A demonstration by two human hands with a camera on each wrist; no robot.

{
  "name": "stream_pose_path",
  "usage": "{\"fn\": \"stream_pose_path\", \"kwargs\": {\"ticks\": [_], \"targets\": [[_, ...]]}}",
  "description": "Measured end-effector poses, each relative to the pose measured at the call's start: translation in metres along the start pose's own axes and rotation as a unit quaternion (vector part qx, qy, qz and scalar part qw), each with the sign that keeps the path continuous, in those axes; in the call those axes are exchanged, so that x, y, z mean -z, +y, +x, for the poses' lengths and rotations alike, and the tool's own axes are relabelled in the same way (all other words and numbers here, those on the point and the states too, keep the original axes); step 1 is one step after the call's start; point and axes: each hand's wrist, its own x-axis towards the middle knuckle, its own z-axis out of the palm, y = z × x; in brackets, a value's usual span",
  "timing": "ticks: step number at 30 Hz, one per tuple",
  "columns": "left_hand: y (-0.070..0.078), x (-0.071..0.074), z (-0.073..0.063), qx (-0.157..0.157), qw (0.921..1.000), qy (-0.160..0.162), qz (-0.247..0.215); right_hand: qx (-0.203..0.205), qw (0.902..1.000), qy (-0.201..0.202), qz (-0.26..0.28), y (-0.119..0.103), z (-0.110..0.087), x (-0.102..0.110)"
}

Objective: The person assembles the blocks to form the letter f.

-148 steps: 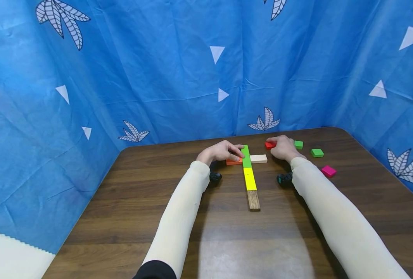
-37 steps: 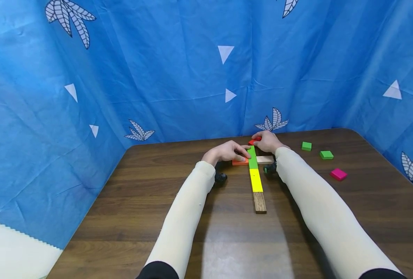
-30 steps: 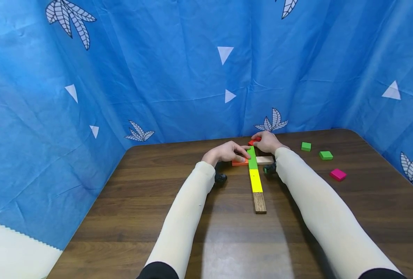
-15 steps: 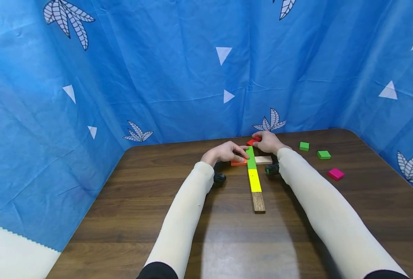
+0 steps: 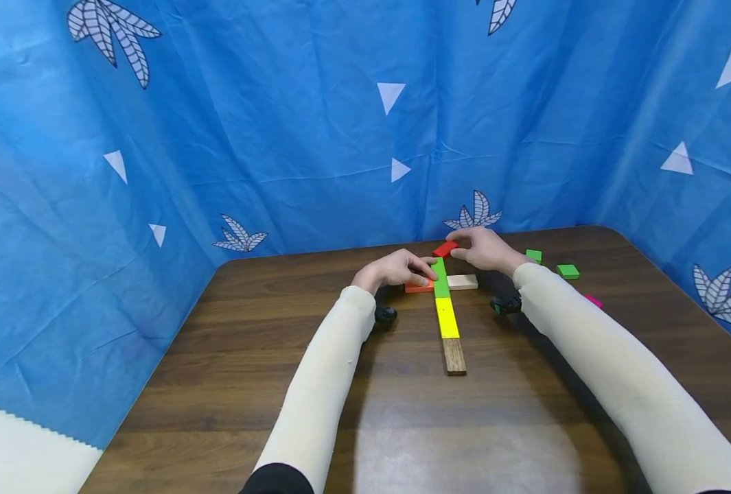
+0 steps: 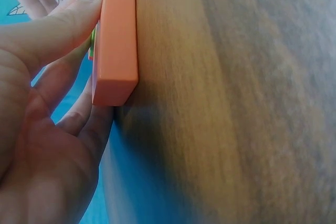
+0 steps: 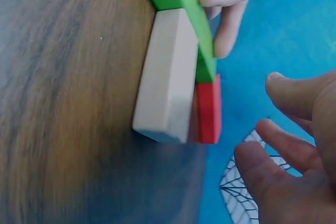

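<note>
A row of flat wooden blocks runs along the table: a brown block (image 5: 454, 358), a yellow block (image 5: 447, 319) and a long green block (image 5: 440, 283). An orange block (image 6: 118, 35) sits against the green one's left side, a cream block (image 7: 165, 74) against its right. My left hand (image 5: 395, 268) rests on the orange and green blocks, thumb on the orange, fingertips on the green. At the far end a red block (image 5: 445, 248) lies slanted by the green block's tip. My right hand (image 5: 487, 250) hovers just right of it, fingers parted and holding nothing.
Two small green blocks, one nearer the back (image 5: 533, 255) and another (image 5: 567, 272), lie on the right. A pink block (image 5: 594, 300) is partly hidden by the right sleeve. A blue curtain (image 5: 316, 137) hangs behind the table's back edge.
My right hand has brought the red block left to the green block's far end, then let go and drawn back slightly right. The left hand has stayed in place.
</note>
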Motion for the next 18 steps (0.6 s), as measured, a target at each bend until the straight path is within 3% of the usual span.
{"fn": "stream_pose_path", "kwargs": {"ticks": [9, 18], "targets": [[-0.002, 0.003, 0.001, -0.002, 0.9999, 0.009, -0.009, 0.036, 0.9994, -0.003, -0.002, -0.007, -0.010, 0.010], [-0.001, -0.001, 0.001, 0.002, 1.0000, 0.004, -0.005, 0.044, 0.9990, -0.001, 0.000, 0.008, -0.035, 0.022]]}}
